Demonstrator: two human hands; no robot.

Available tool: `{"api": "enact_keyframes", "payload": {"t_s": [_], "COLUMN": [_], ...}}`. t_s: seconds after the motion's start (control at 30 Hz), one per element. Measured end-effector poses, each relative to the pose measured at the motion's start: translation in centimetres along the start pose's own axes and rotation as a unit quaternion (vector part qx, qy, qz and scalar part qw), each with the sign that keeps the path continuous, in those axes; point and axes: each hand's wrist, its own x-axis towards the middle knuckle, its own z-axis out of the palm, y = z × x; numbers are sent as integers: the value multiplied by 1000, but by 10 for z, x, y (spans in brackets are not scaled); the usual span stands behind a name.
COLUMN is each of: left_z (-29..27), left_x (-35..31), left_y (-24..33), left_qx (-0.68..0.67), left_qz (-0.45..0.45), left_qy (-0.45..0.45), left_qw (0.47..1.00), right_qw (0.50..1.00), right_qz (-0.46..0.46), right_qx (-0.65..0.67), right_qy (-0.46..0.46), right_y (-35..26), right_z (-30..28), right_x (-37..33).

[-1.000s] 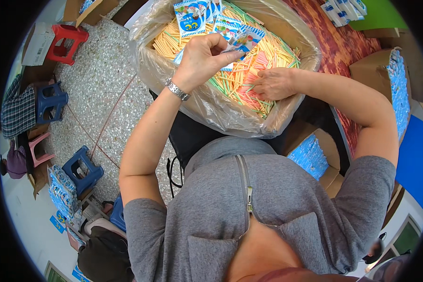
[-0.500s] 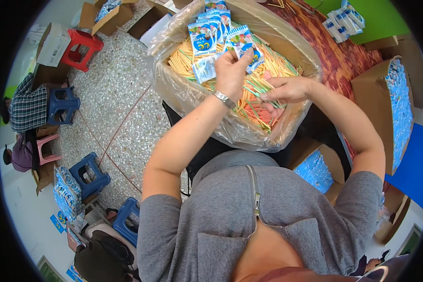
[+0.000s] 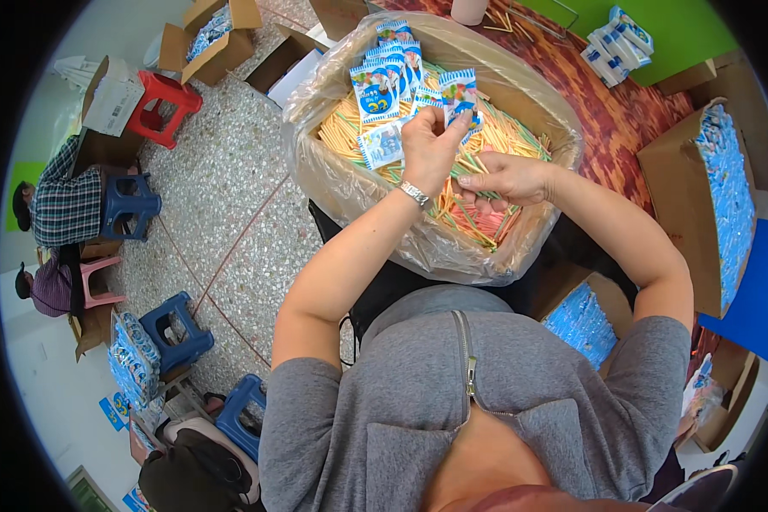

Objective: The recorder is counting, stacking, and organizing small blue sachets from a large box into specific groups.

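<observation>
My left hand (image 3: 430, 147), with a silver watch (image 3: 416, 194) at the wrist, pinches a small blue-and-white packet (image 3: 458, 88) between thumb and fingers. Close beside it on the right, my right hand (image 3: 516, 178) is closed around a few thin green and yellow sticks (image 3: 472, 162), its fingertips low among pink ones. Both hands are over a large cardboard box lined with clear plastic (image 3: 333, 175), filled with loose yellow, green and pink sticks (image 3: 337, 128). Several more packets (image 3: 375, 90) lie overlapped on the sticks at the far left, and a paler packet (image 3: 382, 143) lies just left of my left hand.
Boxes full of blue packets (image 3: 730, 196) stand at right and beside my body (image 3: 582, 320). White-and-blue packs (image 3: 619, 47) lie at far right. Left, on the speckled floor (image 3: 222, 171), are a red stool (image 3: 166, 107), blue stools (image 3: 177, 328) and seated people (image 3: 64, 205).
The view has shifted slightly. The packet in my left hand has turned more upright. My right hand has come closer to the left, and fewer of its sticks show.
</observation>
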Motion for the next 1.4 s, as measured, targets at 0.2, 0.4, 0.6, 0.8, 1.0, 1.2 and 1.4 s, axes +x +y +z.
{"api": "enact_keyframes", "payload": {"t_s": [0.2, 0.4, 0.6, 0.8, 1.0, 1.2, 1.4], "left_z": [-31, -43, -41, -44, -50, -53, -50], "left_x": [2, -4, -7, -6, -4, -4, -7], "left_y": [19, 19, 31, 36, 35, 33, 43], "left_qx": [89, 208, 272, 308, 323, 318, 310], "left_qz": [31, 137, 238, 310, 302, 308, 283], "left_qy": [-36, -4, -15, 0, 6, 10, 8], "left_qw": [995, 968, 932, 899, 897, 897, 908], "right_qw": [976, 865, 781, 677, 653, 650, 770], "right_qz": [-10, -107, -125, -151, -126, -145, -29], "right_qx": [-207, -457, -583, -696, -724, -722, -622], "right_qy": [65, 177, 186, 184, 185, 189, 135], "right_y": [-40, -114, -139, -142, -149, -149, -158], "right_z": [2, 7, 3, 2, 11, 10, 10], "right_x": [-40, -72, -63, -53, -52, -50, -49]}}
